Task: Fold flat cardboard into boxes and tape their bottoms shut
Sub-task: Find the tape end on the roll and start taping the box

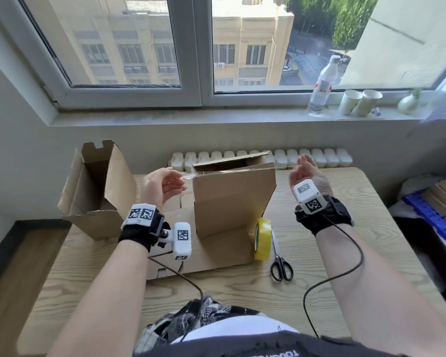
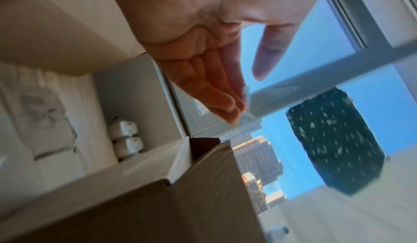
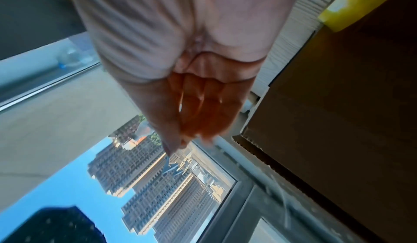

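Observation:
A brown cardboard box [image 1: 232, 199] stands upright on the table, its top flaps folded in. A clear tape strip [image 1: 237, 171] stretches across that top between my two hands. My left hand [image 1: 177, 181] is raised at the box's left corner. In the left wrist view the strip's end clings to the straight fingertips [image 2: 234, 118] while the thumb stays apart. To the right of the box, my right hand [image 1: 303, 164] is raised with thumb and fingers [image 3: 203, 115] pressed together on the other end. A yellow tape roll [image 1: 262, 239] leans on the box's right side.
A second opened box [image 1: 98, 191] stands at the left. Flat cardboard [image 1: 216, 258] lies under the middle box. Black scissors [image 1: 281, 264] lie right of the roll. A radiator [image 1: 307, 157] runs behind the table; a bottle [image 1: 322, 86] and paper cups [image 1: 358, 101] stand on the windowsill.

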Demonstrator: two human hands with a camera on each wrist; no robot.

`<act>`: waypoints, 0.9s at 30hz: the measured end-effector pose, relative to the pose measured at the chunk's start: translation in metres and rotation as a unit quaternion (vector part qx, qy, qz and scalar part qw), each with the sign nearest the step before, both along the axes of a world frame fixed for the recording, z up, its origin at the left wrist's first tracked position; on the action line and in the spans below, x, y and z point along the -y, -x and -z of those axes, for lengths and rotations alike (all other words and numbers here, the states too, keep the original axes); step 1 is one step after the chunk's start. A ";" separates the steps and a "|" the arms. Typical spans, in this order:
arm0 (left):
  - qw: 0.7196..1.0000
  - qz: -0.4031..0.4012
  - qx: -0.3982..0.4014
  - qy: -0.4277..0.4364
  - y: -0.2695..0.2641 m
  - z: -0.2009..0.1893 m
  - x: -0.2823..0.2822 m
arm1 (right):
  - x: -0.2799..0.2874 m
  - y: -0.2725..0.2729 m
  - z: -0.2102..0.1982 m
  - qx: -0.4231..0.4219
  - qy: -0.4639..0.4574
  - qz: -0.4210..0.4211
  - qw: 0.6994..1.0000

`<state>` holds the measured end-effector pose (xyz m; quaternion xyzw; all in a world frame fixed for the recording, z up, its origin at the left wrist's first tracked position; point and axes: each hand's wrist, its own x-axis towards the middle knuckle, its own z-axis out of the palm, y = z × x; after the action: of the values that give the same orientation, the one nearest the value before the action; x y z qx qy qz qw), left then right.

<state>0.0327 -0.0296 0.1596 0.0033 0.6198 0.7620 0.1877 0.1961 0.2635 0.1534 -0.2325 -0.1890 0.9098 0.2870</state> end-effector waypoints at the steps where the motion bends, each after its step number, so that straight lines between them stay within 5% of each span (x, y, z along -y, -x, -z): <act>1: 0.998 -0.007 -0.045 0.041 0.000 0.001 -0.001 | -0.001 -0.001 -0.002 0.011 -0.020 -0.007 1.000; 5: 0.935 -0.088 -0.240 0.248 -0.005 0.005 -0.006 | -0.001 0.003 -0.006 0.119 -0.141 -0.008 0.983; 7: 0.893 -0.116 -0.299 0.317 -0.006 0.006 -0.009 | -0.001 0.011 -0.006 0.205 -0.263 0.008 0.943; 12: 0.864 -0.151 -0.364 0.314 -0.011 0.008 -0.015 | -0.007 0.022 0.002 0.362 -0.581 0.061 0.727; 15: 0.853 -0.158 -0.401 0.293 -0.017 0.008 -0.019 | -0.008 0.025 0.001 0.379 -0.667 0.099 0.634; 17: 0.853 -0.161 -0.421 0.263 -0.020 0.011 -0.024 | -0.006 0.027 0.000 0.388 -0.677 0.125 0.613; 22: 0.860 -0.142 -0.458 0.176 -0.021 0.021 -0.044 | -0.009 0.031 -0.001 0.429 -0.618 0.153 0.641; 27: 0.870 -0.077 -0.428 0.235 -0.027 0.029 -0.063 | -0.008 0.033 -0.006 0.429 -0.694 0.164 0.554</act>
<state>0.0596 0.0332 0.1305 0.2372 0.7982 0.5303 -0.1594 0.1635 0.2714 0.1596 -0.3512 -0.8214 0.2263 0.3882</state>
